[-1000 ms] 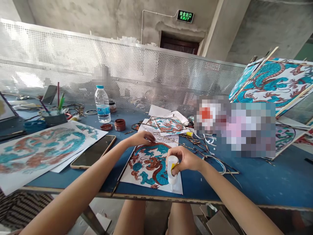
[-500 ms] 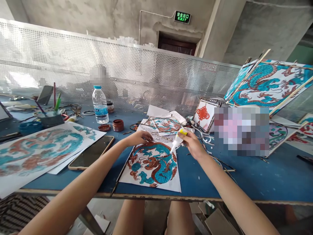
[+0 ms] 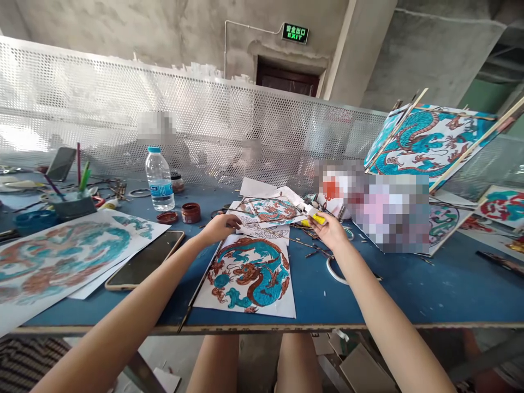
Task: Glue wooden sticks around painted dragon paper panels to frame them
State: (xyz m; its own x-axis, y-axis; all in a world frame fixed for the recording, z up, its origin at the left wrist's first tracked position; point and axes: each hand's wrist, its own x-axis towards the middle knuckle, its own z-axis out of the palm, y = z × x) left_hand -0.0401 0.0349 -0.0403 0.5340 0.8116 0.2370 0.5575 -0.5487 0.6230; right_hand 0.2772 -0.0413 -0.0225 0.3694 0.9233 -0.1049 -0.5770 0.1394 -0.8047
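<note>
A sheet painted with a blue and brown dragon (image 3: 249, 278) lies before me near the table edge. Along its left side runs a thin dark stick (image 3: 200, 289). My left hand (image 3: 221, 228) is over the stick's upper end, fingers loosely bent and apart; whether they touch the stick is unclear. In my right hand (image 3: 331, 232) is a white glue bottle with a yellow part (image 3: 318, 218), held above the table right of the sheet. Its tip points away to the upper left. Behind the hands lie line-drawn sheets (image 3: 266, 230) and a smaller painted dragon (image 3: 276, 209).
A phone (image 3: 145, 261) and large painted sheets (image 3: 102, 245) lie left. Behind stand a water bottle (image 3: 159, 180) and a brown paint jar (image 3: 190, 213). To the right are a tape roll (image 3: 336, 271) and a stick-framed dragon lantern (image 3: 434, 136). A perforated metal screen (image 3: 245, 125) stands behind.
My right hand has drawn the glue bottle away from the sheet, and its tip has turned from down to up. My left hand has shifted slightly left, off the sheet's top edge.
</note>
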